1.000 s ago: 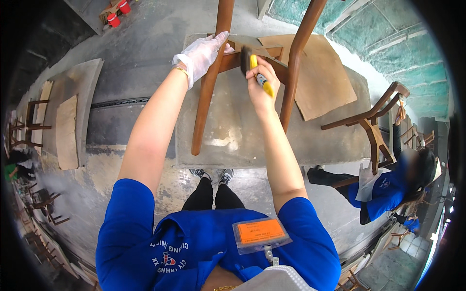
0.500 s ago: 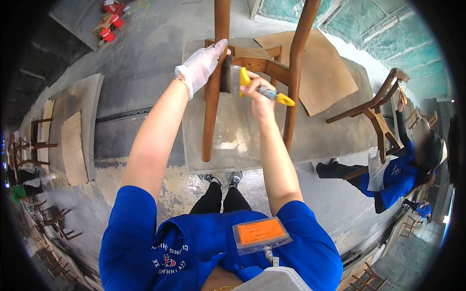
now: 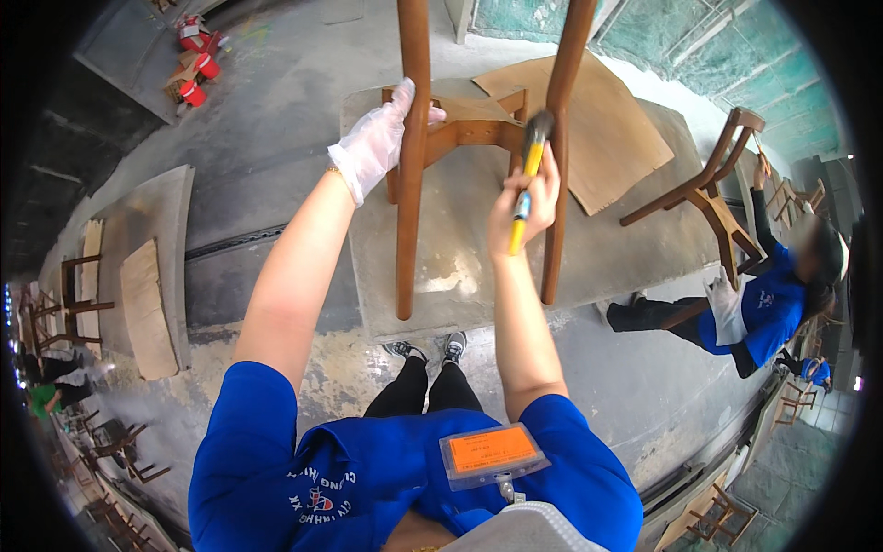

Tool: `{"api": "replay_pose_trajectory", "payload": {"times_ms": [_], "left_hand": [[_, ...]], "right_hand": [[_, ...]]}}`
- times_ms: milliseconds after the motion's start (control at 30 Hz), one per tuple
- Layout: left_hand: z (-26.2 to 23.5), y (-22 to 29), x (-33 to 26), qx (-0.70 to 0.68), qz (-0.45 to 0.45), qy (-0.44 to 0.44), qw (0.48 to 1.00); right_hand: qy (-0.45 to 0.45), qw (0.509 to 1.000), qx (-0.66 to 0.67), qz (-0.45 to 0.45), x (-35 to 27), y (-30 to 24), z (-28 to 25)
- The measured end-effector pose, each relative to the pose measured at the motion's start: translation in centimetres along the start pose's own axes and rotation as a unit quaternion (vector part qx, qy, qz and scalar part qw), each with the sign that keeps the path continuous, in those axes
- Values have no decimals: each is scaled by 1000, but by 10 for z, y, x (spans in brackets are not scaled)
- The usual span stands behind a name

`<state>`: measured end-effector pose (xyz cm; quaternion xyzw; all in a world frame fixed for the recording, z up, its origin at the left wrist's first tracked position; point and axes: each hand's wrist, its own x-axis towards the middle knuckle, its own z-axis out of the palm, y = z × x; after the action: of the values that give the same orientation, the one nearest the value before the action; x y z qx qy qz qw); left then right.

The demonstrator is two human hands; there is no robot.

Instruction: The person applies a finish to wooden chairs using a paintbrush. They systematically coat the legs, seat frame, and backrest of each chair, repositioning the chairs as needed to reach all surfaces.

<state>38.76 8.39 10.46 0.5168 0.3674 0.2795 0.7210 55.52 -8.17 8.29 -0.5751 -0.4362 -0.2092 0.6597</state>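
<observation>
A brown wooden chair frame [image 3: 474,112] stands before me, its long left leg [image 3: 410,244] and right leg [image 3: 556,230] pointing toward me. My left hand [image 3: 371,143], in a thin clear glove, is closed round the left leg at the height of the crosspiece. In my bare right hand [image 3: 532,207] is a flat paintbrush [image 3: 532,164] with a yellow and blue handle, held by its grip. The dark bristles, slightly blurred, are close to the inner side of the right leg; whether they touch it I cannot tell.
Beneath the chair lie a grey board [image 3: 460,294] and a brown cardboard sheet [image 3: 612,138]. At right, a co-worker [image 3: 773,299] in blue handles another chair [image 3: 704,189]. Red buckets [image 3: 193,92] stand far left; a board with cardboard [image 3: 147,304] lies left.
My right hand has carried the paintbrush from the left leg across to the right leg, turning its bristles upward and away. My left hand keeps its hold on the left leg.
</observation>
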Motion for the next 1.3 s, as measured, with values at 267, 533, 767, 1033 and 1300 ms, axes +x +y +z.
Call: {"api": "replay_pose_trajectory", "payload": {"times_ms": [267, 533, 767, 1033, 1300], "left_hand": [[-8, -2, 8, -270, 62, -72, 958], [-15, 30, -13, 129, 128, -59, 982], [1, 50, -12, 126, 66, -36, 989], [-4, 55, 10, 154, 89, 8, 984], [-44, 27, 40, -194, -14, -130, 972]], "right_hand": [[-314, 882, 55, -346, 65, -8, 92], [-604, 754, 65, -250, -93, -26, -51], [-530, 827, 182, -51, 4, -14, 19], [-620, 738, 98, -249, -163, -40, -87], [-478, 861, 162, -68, 2, 2, 31]]}}
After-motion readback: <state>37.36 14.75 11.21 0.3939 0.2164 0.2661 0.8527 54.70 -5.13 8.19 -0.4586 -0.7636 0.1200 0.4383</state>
